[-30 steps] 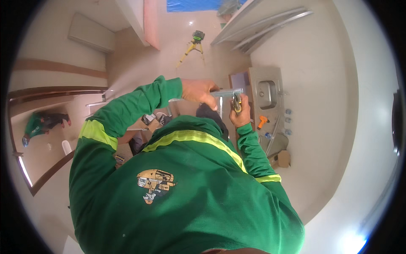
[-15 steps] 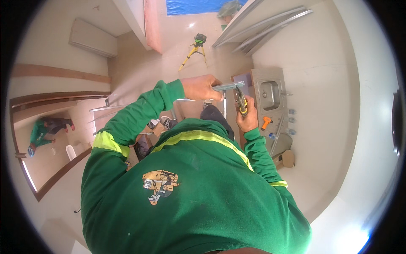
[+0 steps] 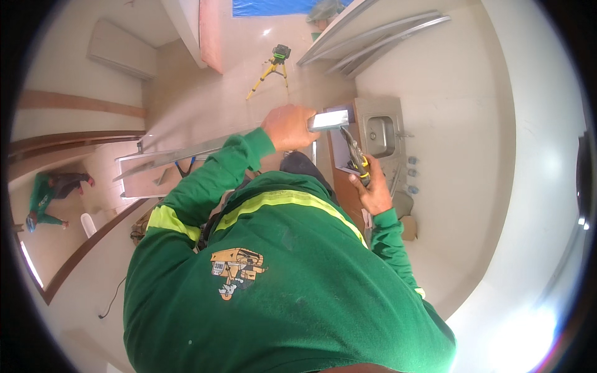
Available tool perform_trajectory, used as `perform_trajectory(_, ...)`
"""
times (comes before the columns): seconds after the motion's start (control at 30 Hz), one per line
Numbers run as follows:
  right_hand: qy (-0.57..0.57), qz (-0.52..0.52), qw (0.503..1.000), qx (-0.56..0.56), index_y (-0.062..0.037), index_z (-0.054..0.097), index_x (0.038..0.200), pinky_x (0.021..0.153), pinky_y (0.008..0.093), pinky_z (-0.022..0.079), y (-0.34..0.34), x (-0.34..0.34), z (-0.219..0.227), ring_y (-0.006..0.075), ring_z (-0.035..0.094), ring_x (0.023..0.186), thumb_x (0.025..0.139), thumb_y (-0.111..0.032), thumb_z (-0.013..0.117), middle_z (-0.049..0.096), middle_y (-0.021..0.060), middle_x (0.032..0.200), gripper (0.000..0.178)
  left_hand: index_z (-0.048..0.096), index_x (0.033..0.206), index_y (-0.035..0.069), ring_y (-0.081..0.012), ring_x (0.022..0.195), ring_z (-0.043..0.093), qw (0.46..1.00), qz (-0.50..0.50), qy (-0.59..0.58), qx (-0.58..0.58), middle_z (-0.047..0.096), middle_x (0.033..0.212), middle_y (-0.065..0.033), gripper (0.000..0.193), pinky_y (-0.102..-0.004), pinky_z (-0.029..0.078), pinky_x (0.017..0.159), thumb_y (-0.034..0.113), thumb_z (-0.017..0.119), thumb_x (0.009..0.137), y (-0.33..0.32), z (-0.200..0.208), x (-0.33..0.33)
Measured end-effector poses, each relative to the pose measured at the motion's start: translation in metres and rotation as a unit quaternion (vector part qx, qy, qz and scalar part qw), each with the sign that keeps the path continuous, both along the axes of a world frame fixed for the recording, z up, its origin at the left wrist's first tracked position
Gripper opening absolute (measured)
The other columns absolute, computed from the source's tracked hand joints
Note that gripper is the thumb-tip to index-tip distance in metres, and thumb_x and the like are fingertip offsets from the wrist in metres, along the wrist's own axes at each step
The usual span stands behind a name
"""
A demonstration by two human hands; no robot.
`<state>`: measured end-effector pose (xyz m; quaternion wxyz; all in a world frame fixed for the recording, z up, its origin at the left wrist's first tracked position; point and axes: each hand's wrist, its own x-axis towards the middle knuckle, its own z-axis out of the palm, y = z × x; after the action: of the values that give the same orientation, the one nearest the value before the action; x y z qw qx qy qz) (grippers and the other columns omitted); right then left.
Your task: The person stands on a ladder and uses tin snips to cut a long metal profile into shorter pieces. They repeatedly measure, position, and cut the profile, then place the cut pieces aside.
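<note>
My left hand is closed on the end of a shiny silver metal profile, which sticks out to the right of the fingers. A long metal strip runs left behind my sleeve; whether it is the same piece I cannot tell. My right hand grips tin snips by their black and yellow handles. They point up and left, their dark tip at the lower right corner of the profile. Whether the blades touch the metal is not clear.
Ahead on the floor stands a yellow tripod with a green and black device. A counter with a steel sink lies to the right. Long metal profiles lean by the far wall. A co-worker is beyond the opening at left.
The profile has turned so its broad bright face shows. The snips and my right hand have shifted lower, and the snips tilt more to the left. The whole view has shifted slightly.
</note>
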<state>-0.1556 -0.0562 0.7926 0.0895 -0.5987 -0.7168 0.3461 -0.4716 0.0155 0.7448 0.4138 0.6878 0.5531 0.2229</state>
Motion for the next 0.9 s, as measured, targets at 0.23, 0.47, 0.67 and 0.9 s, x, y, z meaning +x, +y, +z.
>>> perform_trajectory(0.23,-0.157,0.049,0.982,-0.093,-0.0005,0.05,0.15,0.108,0.0518,0.051,0.014,0.019,0.068,0.0475,0.061,0.13,0.102,-0.039,0.077,0.063,0.028,0.138,0.067,0.075,0.092,0.013,-0.0409,0.077,0.074,0.996,0.063,0.051,0.036,0.075,0.078,-0.0143,0.023,-0.0541,0.057,0.069,0.035,0.077,0.086,-0.01,-0.019,0.014)
perform_trajectory(0.47,-0.148,0.098,0.983,0.033,0.0009,0.049,0.15,0.106,0.0557,0.05,0.016,0.041,0.071,0.0497,0.061,0.125,0.096,-0.031,0.082,0.062,0.0265,0.132,0.07,0.074,0.093,0.01,-0.0427,0.077,0.073,0.996,0.065,0.024,0.048,0.075,0.077,-0.0154,0.031,-0.0541,0.056,0.068,0.038,0.084,0.083,-0.014,-0.022,0.015)
perform_trajectory(0.67,-0.264,0.18,0.943,0.092,-0.0008,0.048,0.149,0.101,0.0565,0.05,0.04,0.025,0.115,0.0486,0.061,0.117,0.093,-0.019,0.083,0.061,0.024,0.126,0.069,0.074,0.092,0.009,-0.0426,0.077,0.074,0.994,0.077,0.028,0.072,0.075,0.077,-0.0159,0.033,-0.0543,0.056,0.069,0.038,0.084,0.082,-0.026,-0.015,0.013)
perform_trajectory(0.9,-0.362,0.213,0.903,0.091,-0.0018,0.047,0.149,0.1,0.0559,0.048,0.055,0.025,0.135,0.0438,0.062,0.117,0.092,-0.021,0.084,0.062,0.0201,0.126,0.07,0.073,0.089,0.006,-0.0403,0.07,0.073,0.994,0.086,0.031,0.059,0.073,0.073,-0.0147,0.049,-0.0519,0.056,0.067,0.054,0.082,0.084,-0.034,-0.023,0.022)
